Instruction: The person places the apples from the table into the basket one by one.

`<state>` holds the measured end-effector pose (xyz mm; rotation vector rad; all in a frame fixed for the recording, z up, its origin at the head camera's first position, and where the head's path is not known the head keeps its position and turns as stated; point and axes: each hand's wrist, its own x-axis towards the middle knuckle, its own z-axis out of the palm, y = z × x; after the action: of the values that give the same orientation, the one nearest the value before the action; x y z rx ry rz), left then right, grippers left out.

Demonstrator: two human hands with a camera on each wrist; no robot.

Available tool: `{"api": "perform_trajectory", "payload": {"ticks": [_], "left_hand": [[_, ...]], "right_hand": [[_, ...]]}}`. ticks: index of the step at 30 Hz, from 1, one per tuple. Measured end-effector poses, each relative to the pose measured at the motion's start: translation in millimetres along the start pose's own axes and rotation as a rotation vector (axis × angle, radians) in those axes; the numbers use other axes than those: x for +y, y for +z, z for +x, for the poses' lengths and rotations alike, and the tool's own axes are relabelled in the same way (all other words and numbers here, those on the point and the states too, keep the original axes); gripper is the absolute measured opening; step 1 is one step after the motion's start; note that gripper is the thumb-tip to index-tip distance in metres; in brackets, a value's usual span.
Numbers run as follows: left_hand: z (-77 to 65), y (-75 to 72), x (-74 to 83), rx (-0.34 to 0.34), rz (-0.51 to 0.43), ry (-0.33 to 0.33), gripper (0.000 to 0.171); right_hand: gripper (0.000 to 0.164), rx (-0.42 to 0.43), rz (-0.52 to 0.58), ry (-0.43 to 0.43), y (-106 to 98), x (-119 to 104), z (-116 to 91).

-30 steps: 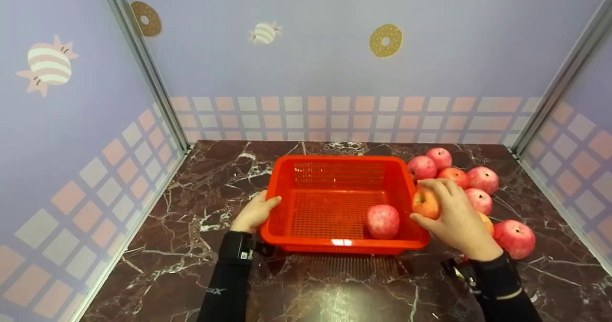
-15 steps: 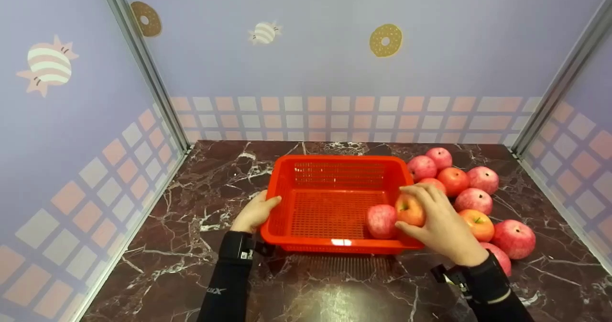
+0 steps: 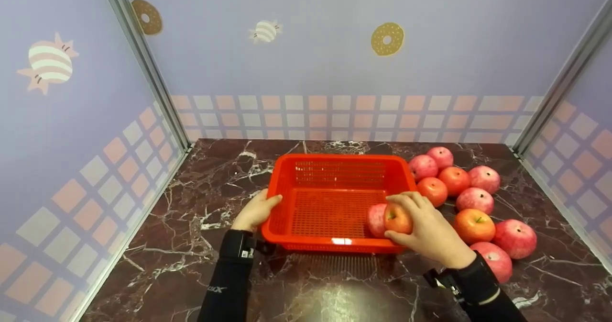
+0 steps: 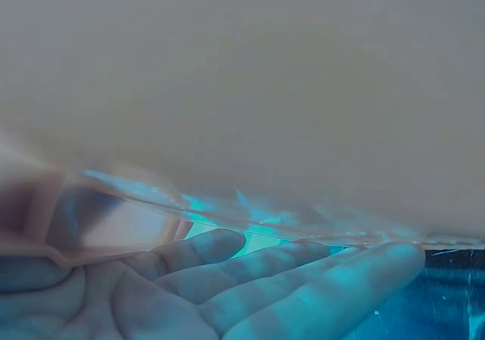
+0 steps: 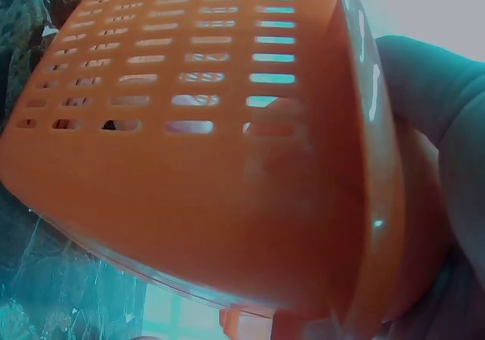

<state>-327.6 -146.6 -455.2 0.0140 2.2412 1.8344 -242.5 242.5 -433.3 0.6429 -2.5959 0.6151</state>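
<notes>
A red plastic basket [image 3: 311, 243] with slotted walls stands on the marbled table. On its left side, my left hand [image 3: 253, 212] holds the rim, thumb over the edge; in the left wrist view its fingers [image 4: 303, 287] stretch along the outside. My right hand [image 3: 428, 231] grips an orange-yellow apple [image 3: 398, 218] over the basket's front right corner. Behind that fruit, a pinkish-red apple [image 3: 376, 220] sits in the basket, partly covered. The right wrist view has the basket wall [image 5: 189, 196] in front, with the held apple [image 5: 420, 226] partly hidden behind its rim.
Several red and orange apples [image 3: 474, 225] lie in a loose group on the table right of the basket, close to its right wall. Patterned panels [image 3: 334, 116] enclose the back and both sides. Dark marbled tabletop [image 3: 201, 260] shows at the left and front.
My right hand has carried the orange-yellow apple leftward from beside the right rim to over the basket, in front of the pinkish apple. My left hand stays at the left rim.
</notes>
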Motion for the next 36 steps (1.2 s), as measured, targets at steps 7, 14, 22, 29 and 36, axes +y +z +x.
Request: {"api": "perform_trajectory", "payload": {"ticks": [7, 14, 22, 29, 36], "left_hand": [[-0.2, 0.4, -0.1, -0.003, 0.025, 0.016, 0.039], [-1.0, -1.0, -0.2, -0.008, 0.045, 0.029, 0.040], [-1.0, -0.7, 0.8, -0.013, 0.038, 0.029, 0.041], [-1.5, -0.6, -0.1, -0.013, 0.029, 0.031, 0.042], [-0.5, -0.4, -0.9, -0.015, 0.015, 0.019, 0.042]], "right_hand": [[0.062, -0.025, -0.047, 0.036, 4, 0, -1], [0.052, -0.075, -0.108, 0.043, 9, -1, -1], [0.029, -0.114, -0.173, 0.047, 13, -4, -3], [0.025, -0.144, -0.170, 0.059, 14, -5, -3], [0.024, -0.130, -0.175, 0.060, 13, -6, -4]]}}
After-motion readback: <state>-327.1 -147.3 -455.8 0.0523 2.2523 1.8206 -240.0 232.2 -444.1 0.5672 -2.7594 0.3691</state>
